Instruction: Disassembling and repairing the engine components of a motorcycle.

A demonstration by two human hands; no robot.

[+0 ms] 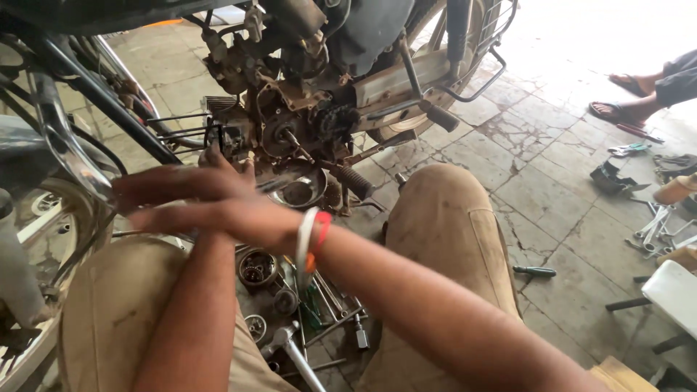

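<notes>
My two arms cross in front of a stripped, dirty motorcycle engine (290,123). My right hand (210,218) lies flat and points left; its wrist wears red and white bands (314,243). My left hand (181,181) sits just above it, with one digit raised toward the engine's left side by the studs (181,127). Both hands are blurred, fingers stretched out, and nothing shows in either. A steel bowl (298,192) stands under the engine beside a black footpeg (356,181).
Between my knees lie a round engine part (258,268), a ratchet (301,356) and a green-handled screwdriver (312,312). A dark screwdriver (534,271) and several spanners (653,225) lie on the cracked floor at right. Another person's sandalled feet (624,109) are at far right. A wheel (43,239) is at left.
</notes>
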